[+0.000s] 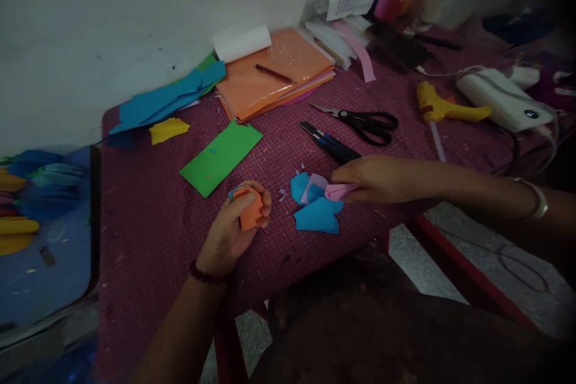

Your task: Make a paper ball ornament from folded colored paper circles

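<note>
My left hand point(234, 225) is closed round a small orange paper bundle point(250, 211) with blue and pink edges, held just above the maroon checked table point(148, 216). My right hand point(375, 179) reaches in from the right and pinches a pink paper piece point(338, 191) at the edge of a little pile of blue paper pieces point(317, 215) and a pale pink piece point(315, 184). A bangle sits on my right wrist, a dark band on my left.
A green sheet point(221, 157), black scissors point(366, 123), a dark cutter point(328, 143), a yellow glue gun point(443, 107), a stack of orange sheets point(274, 75) with a pencil, blue sheets point(168, 96), a white paper roll point(243, 42) and a cup point(438, 0) lie beyond. A wall is behind.
</note>
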`<control>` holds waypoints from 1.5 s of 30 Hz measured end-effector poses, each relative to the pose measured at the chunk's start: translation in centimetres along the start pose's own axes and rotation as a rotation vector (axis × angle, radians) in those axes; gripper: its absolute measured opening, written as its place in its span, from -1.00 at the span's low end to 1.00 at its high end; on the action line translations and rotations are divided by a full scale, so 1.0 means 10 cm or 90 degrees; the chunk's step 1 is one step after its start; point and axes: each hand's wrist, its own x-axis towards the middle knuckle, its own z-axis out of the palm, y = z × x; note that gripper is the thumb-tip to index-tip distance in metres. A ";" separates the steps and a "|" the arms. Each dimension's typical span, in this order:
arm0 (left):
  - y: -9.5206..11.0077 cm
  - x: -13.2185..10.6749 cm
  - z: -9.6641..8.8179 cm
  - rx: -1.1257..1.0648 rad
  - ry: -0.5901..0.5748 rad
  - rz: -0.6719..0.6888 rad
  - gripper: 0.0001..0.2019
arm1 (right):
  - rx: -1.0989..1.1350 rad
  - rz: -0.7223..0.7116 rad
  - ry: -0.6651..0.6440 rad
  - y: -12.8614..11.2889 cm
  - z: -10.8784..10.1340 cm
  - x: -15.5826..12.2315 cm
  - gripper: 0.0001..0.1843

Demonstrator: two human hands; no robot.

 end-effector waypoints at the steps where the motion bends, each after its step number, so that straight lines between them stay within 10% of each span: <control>1: 0.00 0.00 0.00 -0.002 -0.001 0.003 -0.77 | 0.030 0.008 0.020 0.00 -0.04 0.02 -0.86; 18: 0.01 0.09 -0.10 0.042 0.127 0.198 -0.74 | 0.244 -0.181 0.310 -0.33 -0.02 1.24 -0.81; 26: 0.05 0.15 -0.08 -0.006 0.087 0.131 -0.66 | 0.683 0.029 0.152 -0.40 0.05 1.32 -0.54; 41: -0.07 0.15 -0.04 -0.008 0.002 0.071 -0.64 | 0.793 -0.249 -0.019 -0.35 0.09 1.24 -0.37; 45: -0.08 0.17 0.01 -0.035 -0.018 0.048 -0.62 | 0.770 -0.222 0.016 -0.41 0.06 1.26 -0.58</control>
